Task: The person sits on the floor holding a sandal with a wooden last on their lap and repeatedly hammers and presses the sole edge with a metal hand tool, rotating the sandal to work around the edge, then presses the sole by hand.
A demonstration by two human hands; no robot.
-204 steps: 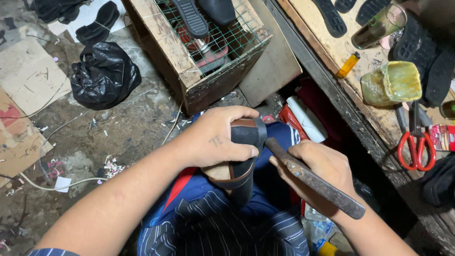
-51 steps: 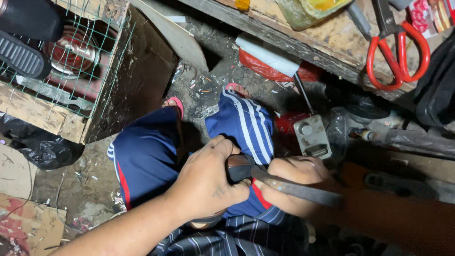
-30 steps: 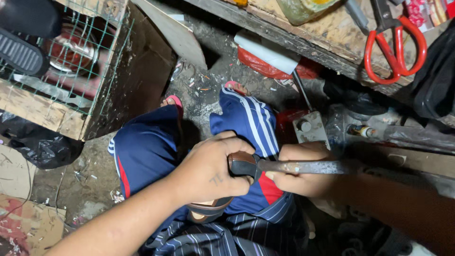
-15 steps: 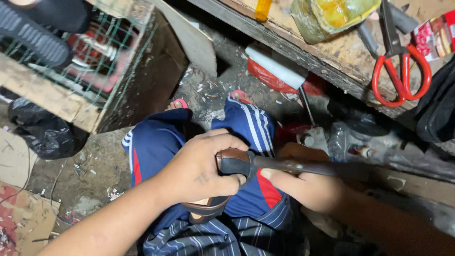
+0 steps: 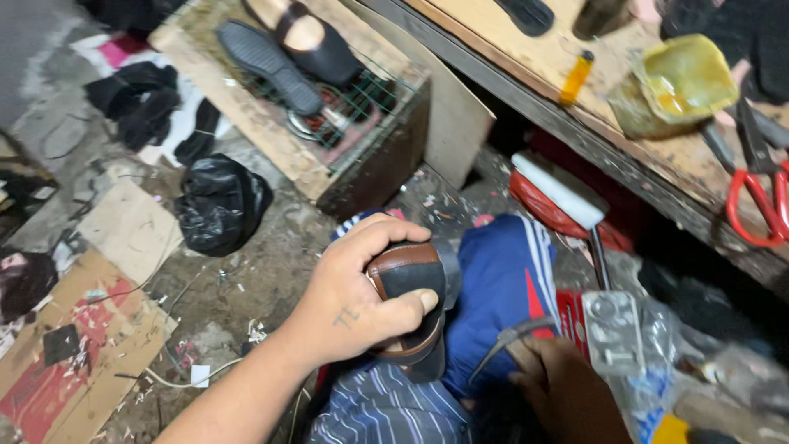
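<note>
Shoe (image 5: 408,306), brown and black, sits at frame centre over the person's blue-clad knee, clamped in the left hand (image 5: 355,296). Right hand (image 5: 567,395), lower right, is closed round a thin metal tool (image 5: 509,341). Red scissors (image 5: 760,205) lie on the desk (image 5: 526,62), upper right.

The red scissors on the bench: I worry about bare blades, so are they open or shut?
Cannot tell: only the red scissors' handle loops show at the frame's right edge on the wooden bench; the blades are hidden.

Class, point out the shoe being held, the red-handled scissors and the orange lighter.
shoe (image 5: 408,284), head view, on its dark upper.
red-handled scissors (image 5: 752,205), head view, on a red handle loop.
orange lighter (image 5: 576,77), head view, on its body.
</note>
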